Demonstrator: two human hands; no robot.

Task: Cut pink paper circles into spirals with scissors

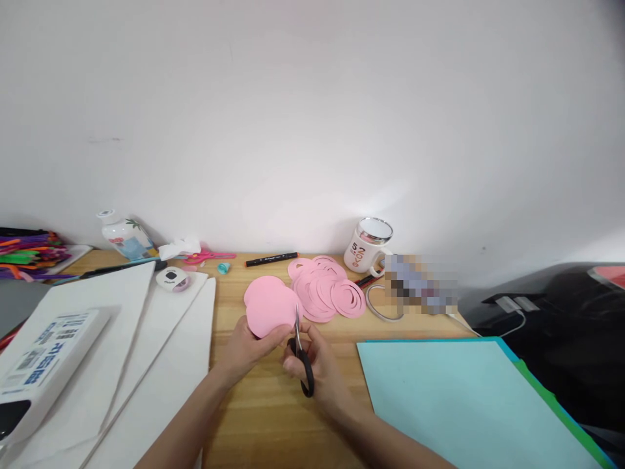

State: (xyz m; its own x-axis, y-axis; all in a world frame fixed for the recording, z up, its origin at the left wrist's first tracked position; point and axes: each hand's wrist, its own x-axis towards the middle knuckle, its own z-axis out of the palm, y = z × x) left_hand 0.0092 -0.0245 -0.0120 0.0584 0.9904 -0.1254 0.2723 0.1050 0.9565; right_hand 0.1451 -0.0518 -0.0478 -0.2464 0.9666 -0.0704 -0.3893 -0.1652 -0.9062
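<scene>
My left hand (247, 348) pinches the lower edge of a round pink paper piece (270, 309) held just above the wooden table (273, 417). My right hand (319, 368) grips black-handled scissors (301, 355), their blades pointing up into the right edge of the pink paper. Just beyond lies a pile of pink paper circles (325, 294) with curved cuts in them.
White sheets (146, 365) and a white box (43, 365) lie at the left. Light blue and green sheets (463, 397) cover the right. Along the wall stand a white mug (367, 247), a black marker (271, 259), a small bottle (124, 238) and coloured pipe cleaners (27, 255).
</scene>
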